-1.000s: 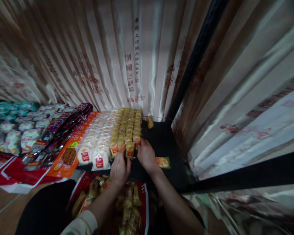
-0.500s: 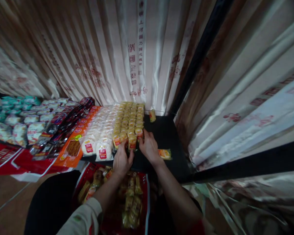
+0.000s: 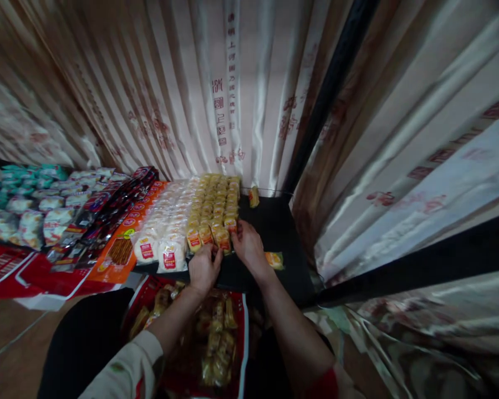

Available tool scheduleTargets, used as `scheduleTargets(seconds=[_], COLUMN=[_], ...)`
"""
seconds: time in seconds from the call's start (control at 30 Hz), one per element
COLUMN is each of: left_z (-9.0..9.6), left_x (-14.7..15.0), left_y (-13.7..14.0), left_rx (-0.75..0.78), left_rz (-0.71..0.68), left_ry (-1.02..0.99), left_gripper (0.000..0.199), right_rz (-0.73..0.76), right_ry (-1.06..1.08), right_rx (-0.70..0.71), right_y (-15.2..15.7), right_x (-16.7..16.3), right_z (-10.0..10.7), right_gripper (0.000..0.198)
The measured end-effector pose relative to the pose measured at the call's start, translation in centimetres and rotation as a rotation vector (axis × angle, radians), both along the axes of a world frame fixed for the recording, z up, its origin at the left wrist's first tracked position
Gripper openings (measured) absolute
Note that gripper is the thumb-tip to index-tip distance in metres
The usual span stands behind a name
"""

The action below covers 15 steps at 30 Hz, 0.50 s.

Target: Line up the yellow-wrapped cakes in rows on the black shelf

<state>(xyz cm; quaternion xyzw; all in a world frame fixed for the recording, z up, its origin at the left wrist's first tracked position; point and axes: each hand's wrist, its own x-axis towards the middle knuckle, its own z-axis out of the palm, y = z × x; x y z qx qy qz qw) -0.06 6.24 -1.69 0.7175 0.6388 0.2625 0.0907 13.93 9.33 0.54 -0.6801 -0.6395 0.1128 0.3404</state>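
Note:
Rows of small yellow-wrapped snack packs stand tightly side by side on a black surface, with red labels on the front ones. My left hand is at the front edge of this block, its fingers curled together just below the front packs. Whether anything sits between those fingertips is hidden. My right hand is at the block's right front corner, with bent fingers and thumb against the end pack. Its grip is partly hidden. Two single yellow packs lie apart, one at the back and one on the right.
White round packs adjoin on the left, then an orange bag, dark packs, white packs and green packs. A red bag of yellow packs lies below my forearms. Curtains and a black post stand behind.
My left hand has drawn back slightly from the front packs, and its fingers have curled in. My right hand stays at the corner. The view has shifted a little to the right.

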Motion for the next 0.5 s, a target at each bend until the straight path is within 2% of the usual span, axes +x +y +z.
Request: scheduleTargets(seconds=[0.3,0.5], left_z=[2.0,1.7], left_x=[2.3,1.9], left_y=[-0.1,0.3], left_rx=[-0.091,-0.134], left_rz=[0.055,0.087], left_ry=[0.077,0.067], left_gripper=[0.018,0.022], right_rz=[-0.019,0.032], right_ry=[0.034,0.008], right_rx=[-0.029,-0.031], right_y=[-0.5,-0.8], right_x=[0.2,0.6], right_z=[1.1,1.2], right_gripper=[0.028,0.027])
